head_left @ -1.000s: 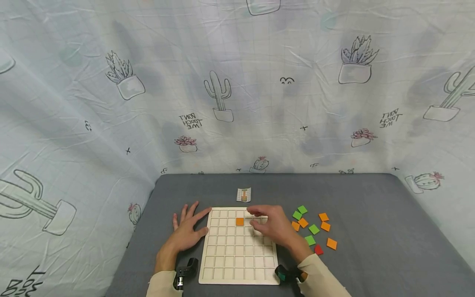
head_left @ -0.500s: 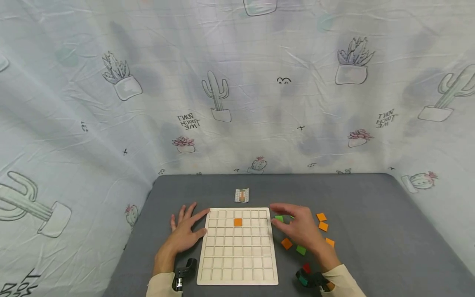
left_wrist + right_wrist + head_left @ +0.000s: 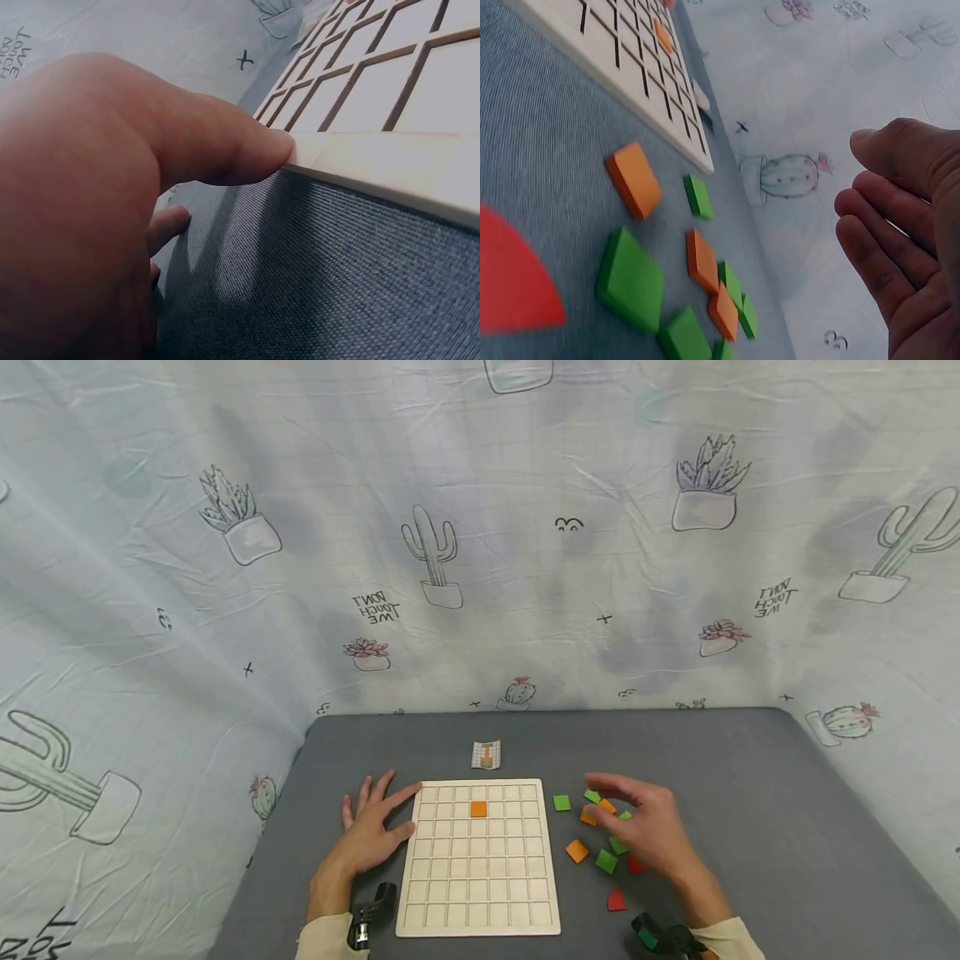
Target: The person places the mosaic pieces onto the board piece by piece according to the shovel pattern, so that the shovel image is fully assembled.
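Note:
A pale wooden grid board [image 3: 476, 893] lies on the grey table. One orange square tile [image 3: 478, 809] sits in a cell near its far edge. My left hand [image 3: 367, 839] rests at the board's left side with fingers spread; its thumb [image 3: 262, 154] touches the rim in the left wrist view. Above the loose tiles, right of the board, is my right hand [image 3: 652, 827]. In the right wrist view its fingers [image 3: 885, 270] are relaxed and hold nothing. Beneath and around it lie green tiles [image 3: 606, 861], orange tiles [image 3: 577, 851] and red pieces [image 3: 617, 901], some partly hidden by the hand.
Behind the board lies a small card [image 3: 486, 755] printed with a grid and an orange shape. A single green tile [image 3: 562, 803] is close to the board's right edge. A cactus-printed cloth [image 3: 525, 568] hangs behind and beside the table.
My right hand has moved right, from over the board's far right part to above the loose tiles. Some tiles now lie closer to the board. The left hand stays against the rim.

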`<state>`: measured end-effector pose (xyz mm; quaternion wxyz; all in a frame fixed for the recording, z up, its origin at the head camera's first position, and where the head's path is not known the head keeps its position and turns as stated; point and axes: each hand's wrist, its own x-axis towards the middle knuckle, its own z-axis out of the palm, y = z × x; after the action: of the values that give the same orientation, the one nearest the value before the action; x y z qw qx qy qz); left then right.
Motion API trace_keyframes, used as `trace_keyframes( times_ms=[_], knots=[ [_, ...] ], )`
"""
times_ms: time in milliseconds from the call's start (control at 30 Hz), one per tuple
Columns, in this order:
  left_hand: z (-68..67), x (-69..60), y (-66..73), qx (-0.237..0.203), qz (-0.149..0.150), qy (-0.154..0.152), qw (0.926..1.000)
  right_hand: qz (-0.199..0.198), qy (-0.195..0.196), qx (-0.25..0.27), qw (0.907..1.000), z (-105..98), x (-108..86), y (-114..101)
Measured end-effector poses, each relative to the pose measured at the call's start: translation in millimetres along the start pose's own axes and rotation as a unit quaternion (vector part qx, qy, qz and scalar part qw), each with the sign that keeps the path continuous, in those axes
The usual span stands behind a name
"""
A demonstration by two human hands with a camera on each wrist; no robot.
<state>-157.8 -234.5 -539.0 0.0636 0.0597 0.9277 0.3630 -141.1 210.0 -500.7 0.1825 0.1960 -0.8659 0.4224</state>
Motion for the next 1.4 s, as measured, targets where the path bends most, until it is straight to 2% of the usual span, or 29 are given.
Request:
trace_keyframes(
  times_ms=[200, 400, 900, 1400],
  knots=[
    [-0.8, 1.3, 1.1, 0.015, -0.009, -0.006, 0.9998, 0.007, 0.028, -0.020, 0.9994, -14.8, -7.5, 4.1],
    [-0.8, 1.3, 0.8, 0.011, -0.007, -0.006, 0.9999, -0.005, 0.047, -0.027, 0.9985, -30.2, -14.2, 4.0],
    [0.1, 1.2, 0.7, 0.012, -0.006, -0.002, 0.9999, 0.035, 0.057, -0.056, 0.9962, -56.0, -39.6, 24.1],
    [0.4, 0.9, 0.7, 0.015, -0.006, -0.002, 0.9999, 0.078, 0.046, -0.081, 0.9926, -68.2, -72.1, 38.9]
  ],
)
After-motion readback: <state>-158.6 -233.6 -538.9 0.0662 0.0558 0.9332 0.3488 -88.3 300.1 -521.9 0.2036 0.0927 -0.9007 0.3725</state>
